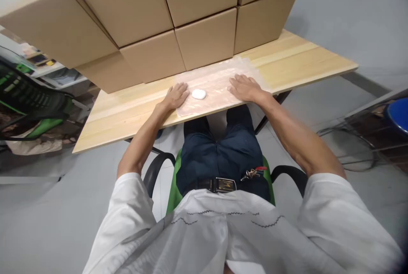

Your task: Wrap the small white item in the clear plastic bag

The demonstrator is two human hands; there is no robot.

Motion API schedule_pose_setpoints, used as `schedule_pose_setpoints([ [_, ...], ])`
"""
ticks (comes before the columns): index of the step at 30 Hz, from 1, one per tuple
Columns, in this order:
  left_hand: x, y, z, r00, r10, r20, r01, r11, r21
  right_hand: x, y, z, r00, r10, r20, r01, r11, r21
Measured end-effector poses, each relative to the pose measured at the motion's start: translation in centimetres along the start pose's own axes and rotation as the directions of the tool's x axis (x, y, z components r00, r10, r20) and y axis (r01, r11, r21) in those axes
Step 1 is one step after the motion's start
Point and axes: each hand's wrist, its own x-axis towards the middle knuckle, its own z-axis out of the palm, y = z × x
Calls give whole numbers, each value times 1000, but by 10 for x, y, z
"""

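A thin, see-through pinkish plastic sheet (216,80) lies on the wooden table. On it rests a small white rounded case-like object (199,94), nearer to my left hand and touched by neither hand. My left hand (177,95) lies flat, palm down, at the sheet's left edge with its fingers stretched out. Over the right part of the sheet, my right hand (245,87) is also laid flat, fingers pointing left and slightly apart. Both palms are hidden from view.
Stacked cardboard boxes (204,38) stand along the table's far side. The wooden table (306,63) ends close in front of my lap. A green chair with black armrests (288,176) holds me. Another black and green chair (32,100) is at left, a blue stool (398,114) at right.
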Motion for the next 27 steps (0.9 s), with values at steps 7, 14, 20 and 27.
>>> schedule_pose_setpoints([
  [7, 1, 3, 1, 999, 8, 34, -8, 1000, -2, -3, -4, -7, 999, 13, 39, -11, 999, -40],
  [14, 5, 7, 4, 1000, 7, 16, -8, 998, 67, 7, 19, -1, 999, -33, 1, 33, 998, -47],
  [20, 6, 6, 6, 1000, 8, 0, -8, 995, 99, 13, 37, 0, 998, -37, -41, 35, 998, -45],
  [27, 5, 6, 7, 1000, 7, -5, -7, 995, 98, 10, 67, 4, 990, -19, -139, 7, 996, -85],
])
